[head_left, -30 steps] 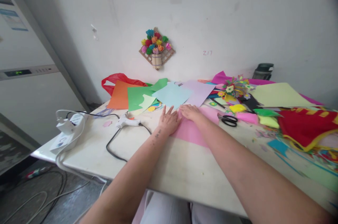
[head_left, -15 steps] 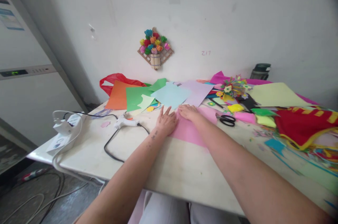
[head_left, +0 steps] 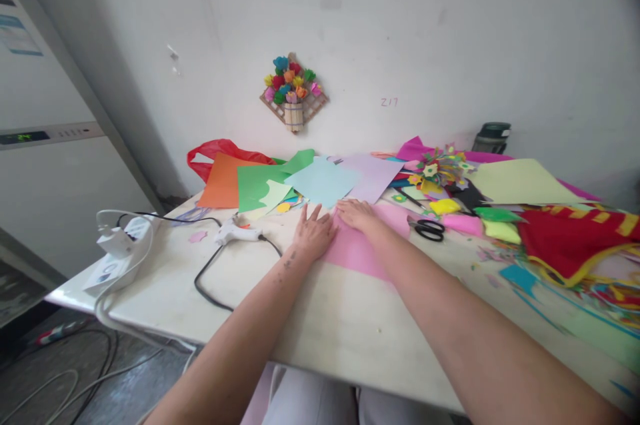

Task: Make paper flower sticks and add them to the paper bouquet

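Two bare hands at a white table; the pink sheet lies flat on the table in front of the person, partly covered by the right hand and forearm; the left hand rests palm down at the sheet's left edge, its fingers spread and pointing toward the wall; the right hand lies over the far left part of the sheet, its fingers close together and pointing left; whether its thumb pinches the paper cannot be told. Just beyond the hands, a pale blue sheet overlaps a lilac sheet; to their left lie a green sheet and an orange sheet, with a red bag behind. Left of the left hand is a white glue gun, its black cord curving toward the person; a power strip lies at the table's left end. Black-handled scissors lie just beside the pink sheet's right edge; farther right are small bright packets and a red cloth edged in yellow; a flower ornament hangs on the wall.
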`<action>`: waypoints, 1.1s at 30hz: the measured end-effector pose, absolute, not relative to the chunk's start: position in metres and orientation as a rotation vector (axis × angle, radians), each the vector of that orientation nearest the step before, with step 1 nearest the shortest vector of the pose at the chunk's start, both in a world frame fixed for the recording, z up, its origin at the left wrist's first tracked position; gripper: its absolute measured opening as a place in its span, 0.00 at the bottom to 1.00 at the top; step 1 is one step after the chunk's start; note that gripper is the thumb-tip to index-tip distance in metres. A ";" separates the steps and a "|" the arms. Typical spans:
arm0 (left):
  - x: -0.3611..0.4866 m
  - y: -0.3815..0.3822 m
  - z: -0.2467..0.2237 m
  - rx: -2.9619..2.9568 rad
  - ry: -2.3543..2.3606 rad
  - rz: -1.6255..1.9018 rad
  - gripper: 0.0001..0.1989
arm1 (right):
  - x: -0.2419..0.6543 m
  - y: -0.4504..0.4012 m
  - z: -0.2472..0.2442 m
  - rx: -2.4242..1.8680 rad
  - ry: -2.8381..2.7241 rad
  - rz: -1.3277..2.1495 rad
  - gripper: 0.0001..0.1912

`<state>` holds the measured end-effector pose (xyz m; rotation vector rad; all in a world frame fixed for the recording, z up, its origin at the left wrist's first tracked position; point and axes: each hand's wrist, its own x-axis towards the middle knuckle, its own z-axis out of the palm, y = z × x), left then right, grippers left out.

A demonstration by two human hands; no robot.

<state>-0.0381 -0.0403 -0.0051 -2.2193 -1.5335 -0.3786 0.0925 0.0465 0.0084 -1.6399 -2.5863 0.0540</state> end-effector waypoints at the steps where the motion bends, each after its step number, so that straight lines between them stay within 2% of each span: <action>1: -0.038 -0.041 -0.005 -2.216 -1.541 -0.382 0.20 | 0.093 0.047 0.008 -1.642 -2.596 0.054 0.23; 14: -0.036 -0.040 -0.006 -2.221 -1.570 -0.396 0.21 | 0.102 0.026 0.009 -1.381 -2.780 -0.035 0.22; 33: -0.037 -0.042 -0.004 -2.230 -1.550 -0.394 0.19 | 0.092 0.027 -0.001 -1.592 -2.610 0.041 0.25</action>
